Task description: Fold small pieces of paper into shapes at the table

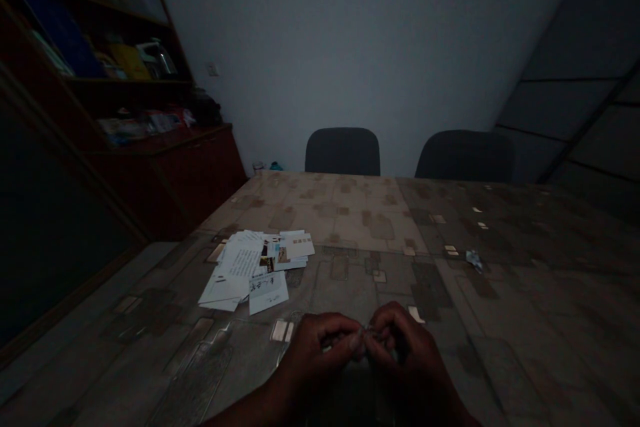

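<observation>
My left hand [327, 345] and my right hand [400, 340] meet fingertip to fingertip over the near edge of the table. Both are closed in a pinch around something small, too dark and too covered by the fingers to name. To the left, apart from my hands, lies a loose pile of white printed cards [240, 263], some with dark writing. One card [269, 292] with handwriting-like characters sits at the pile's near side. A small crumpled pale scrap [473, 259] rests on the table to the right.
A patterned cloth covers the table [360, 220]. Behind it stand two dark chairs [343, 150] against a pale wall. On the left, a reddish-brown cabinet [200, 170] has shelves holding a kettle [163, 59], a blue folder-like object [65, 33] and bags. The room is dim.
</observation>
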`<state>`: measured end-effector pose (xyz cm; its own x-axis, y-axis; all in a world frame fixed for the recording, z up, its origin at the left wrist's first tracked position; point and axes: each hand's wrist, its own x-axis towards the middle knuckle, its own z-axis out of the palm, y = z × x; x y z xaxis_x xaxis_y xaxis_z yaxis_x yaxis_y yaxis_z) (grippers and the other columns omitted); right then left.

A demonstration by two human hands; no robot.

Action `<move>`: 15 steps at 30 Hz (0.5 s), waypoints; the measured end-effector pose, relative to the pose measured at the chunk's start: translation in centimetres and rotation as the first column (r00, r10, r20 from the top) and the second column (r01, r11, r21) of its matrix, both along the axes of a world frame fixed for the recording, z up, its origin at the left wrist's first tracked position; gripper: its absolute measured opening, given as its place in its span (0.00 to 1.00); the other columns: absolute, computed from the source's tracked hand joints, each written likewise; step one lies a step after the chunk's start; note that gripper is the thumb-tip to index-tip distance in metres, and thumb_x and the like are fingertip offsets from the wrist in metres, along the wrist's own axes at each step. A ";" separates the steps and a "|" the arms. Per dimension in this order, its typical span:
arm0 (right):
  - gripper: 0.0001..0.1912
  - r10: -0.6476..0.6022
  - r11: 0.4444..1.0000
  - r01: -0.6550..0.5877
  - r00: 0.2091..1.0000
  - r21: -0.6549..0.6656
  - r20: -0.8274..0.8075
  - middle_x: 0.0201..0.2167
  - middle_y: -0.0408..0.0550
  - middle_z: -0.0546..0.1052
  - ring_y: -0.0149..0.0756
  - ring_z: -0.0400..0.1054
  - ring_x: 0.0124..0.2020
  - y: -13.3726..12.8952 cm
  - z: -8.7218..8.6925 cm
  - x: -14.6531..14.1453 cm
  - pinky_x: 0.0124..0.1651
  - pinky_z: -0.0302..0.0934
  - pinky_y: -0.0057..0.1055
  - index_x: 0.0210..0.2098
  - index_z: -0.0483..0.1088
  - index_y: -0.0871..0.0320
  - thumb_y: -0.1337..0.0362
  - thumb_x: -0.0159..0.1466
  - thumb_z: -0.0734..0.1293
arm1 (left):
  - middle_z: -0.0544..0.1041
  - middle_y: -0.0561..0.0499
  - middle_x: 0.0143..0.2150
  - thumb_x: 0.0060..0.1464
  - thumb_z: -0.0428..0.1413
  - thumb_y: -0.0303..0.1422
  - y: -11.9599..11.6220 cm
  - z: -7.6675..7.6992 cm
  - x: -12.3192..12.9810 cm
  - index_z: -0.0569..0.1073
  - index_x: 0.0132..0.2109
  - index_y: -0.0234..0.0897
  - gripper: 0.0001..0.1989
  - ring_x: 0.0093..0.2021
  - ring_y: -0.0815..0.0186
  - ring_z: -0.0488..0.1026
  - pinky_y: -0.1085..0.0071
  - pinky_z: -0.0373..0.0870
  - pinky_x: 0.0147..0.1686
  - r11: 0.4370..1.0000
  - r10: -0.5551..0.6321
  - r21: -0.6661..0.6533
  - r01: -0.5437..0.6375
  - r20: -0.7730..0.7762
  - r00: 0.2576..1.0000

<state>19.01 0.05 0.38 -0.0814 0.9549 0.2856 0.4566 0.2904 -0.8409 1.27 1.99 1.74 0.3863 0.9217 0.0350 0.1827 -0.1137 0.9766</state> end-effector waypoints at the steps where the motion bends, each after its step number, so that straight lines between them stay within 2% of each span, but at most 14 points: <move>1: 0.03 -0.022 1.000 0.022 1.000 -0.003 -0.014 0.25 0.41 0.68 0.33 0.63 0.26 0.0 -0.1 0.0 0.30 0.57 0.26 0.29 0.66 0.55 0.65 0.58 0.66 | 0.78 0.49 0.28 0.48 0.58 0.37 0.0 0.0 0.0 0.80 0.33 0.33 0.11 0.28 0.65 0.72 0.74 0.65 0.29 1.000 -0.012 0.026 0.012 -0.013 1.000; 4: 0.06 -0.078 0.996 0.076 0.996 -0.046 -0.048 0.24 0.39 0.69 0.33 0.63 0.26 0.0 -0.4 -0.1 0.30 0.57 0.27 0.34 0.67 0.55 0.64 0.56 0.68 | 0.79 0.49 0.30 0.44 0.61 0.30 0.0 -0.1 0.0 0.80 0.34 0.34 0.08 0.29 0.65 0.73 0.75 0.66 0.31 0.992 0.011 0.127 0.002 -0.105 0.994; 8: 0.03 0.010 0.998 -0.012 1.000 -0.070 -0.028 0.25 0.41 0.70 0.34 0.64 0.28 0.1 -0.1 0.1 0.32 0.56 0.28 0.31 0.69 0.55 0.65 0.56 0.67 | 0.79 0.49 0.27 0.51 0.57 0.28 0.0 -0.2 0.1 0.80 0.31 0.34 0.07 0.27 0.66 0.73 0.75 0.65 0.29 0.980 0.044 0.201 -0.006 -0.188 0.981; 12: 0.03 0.080 0.992 -0.078 0.997 -0.101 0.012 0.25 0.41 0.70 0.34 0.64 0.28 0.2 0.3 0.4 0.32 0.56 0.27 0.27 0.69 0.56 0.66 0.56 0.68 | 0.79 0.50 0.26 0.50 0.57 0.27 -0.1 0.1 -0.1 0.81 0.31 0.35 0.07 0.27 0.66 0.73 0.74 0.64 0.30 0.977 0.050 0.212 0.000 -0.228 0.972; 15: 0.05 0.084 0.981 -0.084 0.996 -0.174 -0.012 0.23 0.41 0.70 0.34 0.64 0.27 0.2 0.5 0.4 0.31 0.55 0.27 0.25 0.68 0.57 0.65 0.56 0.68 | 0.78 0.50 0.26 0.49 0.57 0.26 0.0 0.3 -0.2 0.80 0.31 0.35 0.06 0.28 0.66 0.72 0.73 0.64 0.31 0.987 0.031 0.159 0.001 -0.198 0.980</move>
<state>19.41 0.25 0.93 -0.1624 0.9798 0.1165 0.4325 0.1768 -0.8841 1.04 2.03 2.01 0.3865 0.9164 0.1036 0.3748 -0.2587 0.8903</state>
